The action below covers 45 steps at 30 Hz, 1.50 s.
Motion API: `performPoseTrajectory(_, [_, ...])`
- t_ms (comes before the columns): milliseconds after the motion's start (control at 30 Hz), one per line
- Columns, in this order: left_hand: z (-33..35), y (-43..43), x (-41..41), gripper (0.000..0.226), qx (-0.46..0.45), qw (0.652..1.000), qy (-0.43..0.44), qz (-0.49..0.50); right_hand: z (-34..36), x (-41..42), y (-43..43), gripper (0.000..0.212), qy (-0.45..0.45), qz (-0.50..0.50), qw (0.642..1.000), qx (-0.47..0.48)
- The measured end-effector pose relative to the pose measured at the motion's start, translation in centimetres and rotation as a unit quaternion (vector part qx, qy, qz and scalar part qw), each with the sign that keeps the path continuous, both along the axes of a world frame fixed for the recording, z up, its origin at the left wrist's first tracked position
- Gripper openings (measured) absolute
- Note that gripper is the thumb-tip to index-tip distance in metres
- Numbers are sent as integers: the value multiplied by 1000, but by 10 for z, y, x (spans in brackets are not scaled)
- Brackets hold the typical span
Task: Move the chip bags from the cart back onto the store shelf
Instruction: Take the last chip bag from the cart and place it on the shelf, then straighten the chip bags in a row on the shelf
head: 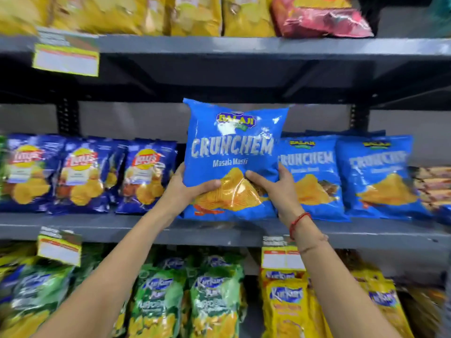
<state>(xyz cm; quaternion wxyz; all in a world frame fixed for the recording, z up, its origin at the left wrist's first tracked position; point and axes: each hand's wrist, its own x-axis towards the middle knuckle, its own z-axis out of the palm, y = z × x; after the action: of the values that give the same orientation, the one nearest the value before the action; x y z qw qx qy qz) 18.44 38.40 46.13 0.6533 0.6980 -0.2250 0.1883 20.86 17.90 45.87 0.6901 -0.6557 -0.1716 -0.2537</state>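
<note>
Fingers of the left hand (188, 185) are wrapping around the lower left edge of a blue Crunchem bag (231, 152), the thumb pressing across its front over the printed chip, while the right hand (275, 189) is closing on the lower right side, its thumb also lying on the front and the other fingers hidden behind the bag. Both hands are gripping this one bag, which is standing upright with its bottom edge touching the grey middle shelf (146, 228), in the gap between a row of dark blue Lay's bags (80, 174) on the left and two more Crunchem bags (341, 176) on the right; it is overlapping the nearer of those two. A red thread (299, 222) is circling the right wrist, and both bare forearms are reaching up from the bottom of the view. Yellow bags (195, 15) and a red bag (324, 18) are sitting on the shelf above, and green and yellow Kurkure bags (214, 301) are filling the shelf below. Price labels (66, 61) are hanging from the shelf edges, too blurred to read.
</note>
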Motion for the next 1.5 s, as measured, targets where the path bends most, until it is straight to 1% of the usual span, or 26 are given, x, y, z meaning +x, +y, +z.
performPoseTrajectory(67, [-2, 12, 10, 61, 1, 1000, 10, 15, -2, 13, 16, 38, -14, -20, 1000, -7])
performPoseTrajectory(133, [-6, 20, 23, 56, 1, 999, 28, 32, -5, 22, 28, 50, -11, -57, 998, -16])
performPoseTrajectory(200, [-10, 24, 36, 59, 4, 998, 40, 41, -8, 28, 36, 68, -9, -91, 995, -31])
performPoseTrajectory(233, [-13, 24, 43, 60, 3, 998, 44, 41, -9, 32, 38, 73, -1, -107, 994, -38])
performPoseTrajectory(267, [-15, 23, 49, 60, 1, 998, 48, 42, -9, 38, 39, 75, 0, -118, 992, -45])
performPoseTrajectory(367, [-21, 17, 66, 55, -9, 997, 69, 42, -9, 42, 40, 71, 1, -141, 989, -54])
performPoseTrajectory(433, [-26, 14, 75, 58, -13, 995, 91, 37, -11, 46, 39, 74, 12, -160, 985, -63])
performPoseTrajectory(500, [-28, 14, 82, 66, -14, 993, 108, 34, -14, 50, 37, 77, 20, -173, 982, -76])
performPoseTrajectory(600, [-29, 15, 89, 76, -8, 992, 122, 38, -19, 55, 36, 79, 13, -197, 976, -87])
performPoseTrajectory(667, [-28, 13, 86, 83, 11, 992, 107, 68, -22, 55, 37, 80, 11, -205, 974, -93])
performPoseTrajectory(767, [-23, 13, 77, 91, 57, 989, 58, 120, -25, 52, 41, 78, 0, -236, 965, -111])
performPoseTrajectory(833, [-20, 19, 70, 92, 81, 986, 13, 144, -24, 46, 46, 74, -39, -286, 949, -128])
performPoseTrajectory(900, [-17, 34, 62, 89, 96, 979, -32, 175, -22, 37, 57, 64, -111, -336, 925, -139])
performPoseTrajectory(933, [-15, 43, 59, 86, 106, 973, -54, 195, -20, 31, 66, 57, -146, -337, 920, -137])
performPoseTrajectory(1000, [-10, 66, 52, 77, 123, 958, -87, 246, -16, 19, 87, 43, -183, -283, 931, -143])
performPoseTrajectory(1033, [-8, 80, 50, 73, 126, 948, -98, 274, -15, 15, 100, 39, -182, -237, 941, -158])
performPoseTrajectory(1100, [-5, 109, 50, 68, 141, 930, -98, 327, -15, 11, 128, 42, -152, -140, 956, -209])
performPoseTrajectory(1133, [-4, 125, 51, 69, 154, 924, -78, 343, -16, 11, 143, 46, -132, -99, 956, -242])
performPoseTrajectory(1200, [-6, 153, 57, 78, 188, 921, 7, 342, -20, 18, 172, 58, -93, -51, 945, -308])
performPoseTrajectory(1267, [-11, 171, 61, 84, 248, 915, 106, 300, -27, 28, 199, 71, -49, -37, 928, -368])
performPoseTrajectory(1333, [-18, 179, 63, 90, 272, 915, 187, 232, -32, 38, 218, 81, 4, -48, 912, -407])
performPoseTrajectory(1400, [-24, 182, 65, 89, 270, 917, 216, 198, -34, 47, 230, 84, 48, -66, 909, -409])
performPoseTrajectory(1500, [-29, 185, 68, 89, 269, 918, 211, 202, -37, 60, 237, 78, 84, -75, 920, -375])
